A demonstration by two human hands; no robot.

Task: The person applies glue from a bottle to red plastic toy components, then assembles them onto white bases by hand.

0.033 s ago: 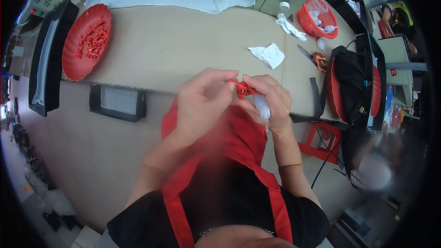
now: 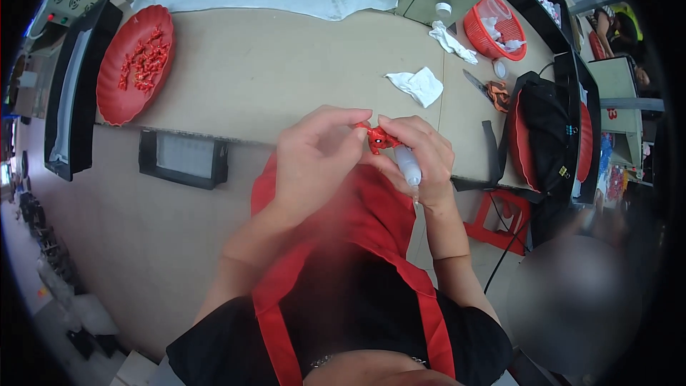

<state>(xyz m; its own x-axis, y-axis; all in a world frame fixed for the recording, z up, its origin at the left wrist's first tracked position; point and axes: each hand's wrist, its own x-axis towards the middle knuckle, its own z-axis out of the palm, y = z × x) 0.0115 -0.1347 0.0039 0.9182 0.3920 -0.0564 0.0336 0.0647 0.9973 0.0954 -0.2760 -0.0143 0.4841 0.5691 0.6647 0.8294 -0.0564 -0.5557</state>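
Both hands are up close together over the person's lap, just off the near edge of the beige bench [image 2: 286, 64]. Left hand [image 2: 314, 164] has its fingers curled in, tips pinching a small red moulded plastic figure [image 2: 381, 139] from the left side. Right hand [image 2: 418, 154] is closed too, touching the same piece from the right while a white pen-shaped tool [image 2: 409, 169] sits tucked in its fingers, pointing down toward the wrist. So the little red part sits right between the two sets of fingertips, touching both and held in the air rather than resting on anything.

Handling-wise, it looks very light and stiff, hard plastic by the shine, with small bits sticking out that could probably snap or bend if squeezed hard. It's tiny and smooth, so likely a bit slippery. A fingertip pinch on the thicker body seems the safer hold, not the thin limbs.

Further off, a round red plastic tray [image 2: 118, 93] holding more small red pieces sits well away at the far left of the bench. A crumpled white tissue [image 2: 418, 86] lies just beyond the hands, with orange-handled scissors [image 2: 493, 91] and a red mesh basket [image 2: 493, 28] to the right.
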